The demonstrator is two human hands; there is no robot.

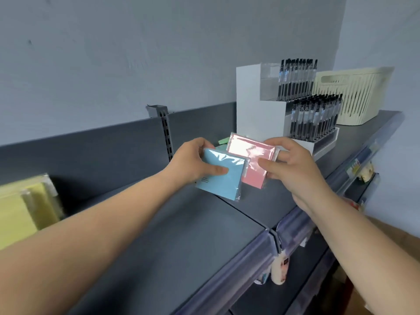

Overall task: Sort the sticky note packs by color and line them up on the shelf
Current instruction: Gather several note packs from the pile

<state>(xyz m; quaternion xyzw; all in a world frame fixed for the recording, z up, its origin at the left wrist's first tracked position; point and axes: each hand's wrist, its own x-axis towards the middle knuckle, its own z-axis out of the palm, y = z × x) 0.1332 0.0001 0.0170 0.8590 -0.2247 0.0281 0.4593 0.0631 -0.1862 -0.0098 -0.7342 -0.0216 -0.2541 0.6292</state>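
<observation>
Grey-blue wall up top, and below it a dark grey metal shelf [172, 235] with a low back panel running left to right. Both hands are out over the middle of it. Left hand [193, 162] grips a blue sticky note pack [221, 178], still in its clear wrap: thumb flat across the front, fingers curled round the far edge. Right hand [293, 169] pinches a pink sticky note pack [250, 162], thumb on the near face and fingers behind its right side. The blue one overlaps the pink one's left edge, and both are tilted, lifted off the shelf surface as far as I can tell.

Just behind them, peeking out near the back panel, is a bit of a green pack [223, 141]. Way over at the left edge sit yellow packs [25, 208], leaning against the back panel.

On the right, a white tiered display stand [256, 103] full of black pens [313, 117], and further right a cream plastic basket [354, 94]. Lower shelves with clear price-tag rails [354, 169] show near right.
</observation>
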